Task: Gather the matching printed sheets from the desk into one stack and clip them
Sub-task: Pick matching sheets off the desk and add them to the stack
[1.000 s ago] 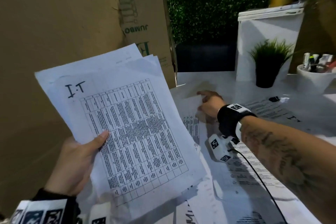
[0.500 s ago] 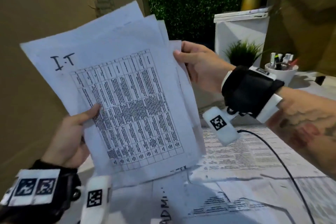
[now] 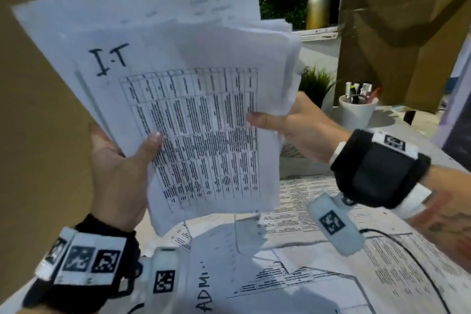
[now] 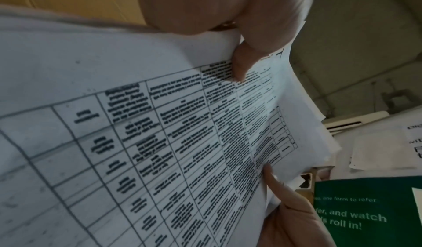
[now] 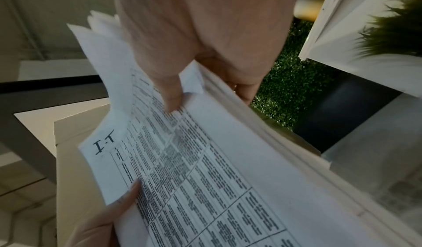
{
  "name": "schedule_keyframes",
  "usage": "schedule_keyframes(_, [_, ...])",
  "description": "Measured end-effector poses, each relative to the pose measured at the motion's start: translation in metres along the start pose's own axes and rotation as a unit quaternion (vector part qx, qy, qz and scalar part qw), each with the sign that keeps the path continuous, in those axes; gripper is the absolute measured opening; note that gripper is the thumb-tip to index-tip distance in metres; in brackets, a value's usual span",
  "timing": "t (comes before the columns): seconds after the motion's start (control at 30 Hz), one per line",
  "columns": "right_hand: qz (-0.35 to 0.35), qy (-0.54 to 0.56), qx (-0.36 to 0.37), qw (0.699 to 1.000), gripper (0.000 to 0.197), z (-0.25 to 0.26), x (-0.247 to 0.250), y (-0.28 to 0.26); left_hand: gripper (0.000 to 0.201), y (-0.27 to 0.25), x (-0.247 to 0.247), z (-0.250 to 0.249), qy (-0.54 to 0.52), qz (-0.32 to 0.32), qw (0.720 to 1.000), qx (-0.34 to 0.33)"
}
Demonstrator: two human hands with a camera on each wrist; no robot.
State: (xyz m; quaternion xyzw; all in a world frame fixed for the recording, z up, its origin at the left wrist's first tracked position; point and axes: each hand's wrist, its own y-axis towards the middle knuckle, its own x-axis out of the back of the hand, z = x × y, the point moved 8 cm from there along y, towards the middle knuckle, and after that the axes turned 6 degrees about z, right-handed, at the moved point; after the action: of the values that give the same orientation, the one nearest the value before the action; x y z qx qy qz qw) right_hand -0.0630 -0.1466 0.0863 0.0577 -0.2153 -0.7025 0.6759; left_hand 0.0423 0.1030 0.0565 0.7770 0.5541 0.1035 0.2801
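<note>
A stack of printed table sheets (image 3: 193, 109), hand-marked "I.T" at the top left, is held up above the desk in both hands. My left hand (image 3: 127, 160) grips its lower left edge, thumb on the front page and fingers behind. At the right edge my right hand (image 3: 285, 125) holds on the same way, thumb on the print. The sheets are fanned and uneven along the top and right. In the left wrist view my left hand (image 4: 239, 65) pinches the stack (image 4: 160, 124). In the right wrist view my right hand (image 5: 175, 97) presses its thumb on the stack (image 5: 205, 160).
Loose printed sheets (image 3: 318, 250) overlap on the desk below, one marked "ADMI" (image 3: 204, 288). A white cup of pens (image 3: 358, 109), a small potted plant (image 3: 316, 84) and a metal bottle (image 3: 317, 5) stand at the back. A cardboard wall (image 3: 38, 135) rises on the left. A cable (image 3: 420, 275) crosses the papers.
My right hand left the desk, brought a sheet to the stack and now grips the stack's right edge. The stack has risen closer to my face.
</note>
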Motion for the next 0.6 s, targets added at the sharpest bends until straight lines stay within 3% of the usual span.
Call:
schedule_keyframes(0.03, [-0.022, 0.010, 0.004, 1.000, 0.044, -0.004, 0.003, -0.003, 0.092, -0.004, -0.007, -0.001, 0.000, 0.010, 1.000, -0.003])
schedule_keyframes(0.1, [-0.047, 0.050, -0.012, 0.998, 0.043, -0.015, 0.008, -0.009, 0.070, -0.011, -0.013, 0.008, -0.004, 0.041, 0.999, 0.016])
schedule_keyframes(0.17, [-0.028, 0.070, -0.047, 0.996, 0.050, -0.030, 0.006, -0.015, 0.055, -0.018, -0.016, 0.023, 0.039, 0.088, 0.994, 0.057])
schedule_keyframes(0.27, [0.030, 0.022, -0.079, 0.996, 0.052, -0.045, -0.004, -0.018, 0.068, -0.032, -0.018, 0.046, 0.082, 0.144, 0.979, 0.116])
schedule_keyframes(0.37, [0.076, -0.016, -0.095, 0.992, 0.055, -0.050, -0.008, -0.017, 0.094, -0.038, -0.015, 0.049, 0.161, 0.117, 0.972, 0.122])
schedule_keyframes(0.4, [0.086, -0.024, -0.103, 0.991, 0.055, -0.053, -0.005, -0.016, 0.094, -0.039, -0.017, 0.045, 0.177, 0.110, 0.972, 0.109])
schedule_keyframes(0.47, [0.090, -0.019, -0.127, 0.988, 0.060, -0.060, 0.009, -0.013, 0.062, -0.038, -0.020, 0.036, 0.135, 0.085, 0.983, 0.096])
schedule_keyframes(0.53, [0.076, -0.014, -0.179, 0.981, 0.083, -0.079, 0.031, -0.010, 0.036, -0.034, -0.012, 0.033, 0.109, 0.053, 0.988, 0.092])
schedule_keyframes(0.6, [0.098, -0.166, -0.235, 0.953, 0.098, -0.103, 0.051, -0.013, 0.022, -0.029, 0.000, 0.039, 0.092, 0.052, 0.990, 0.091])
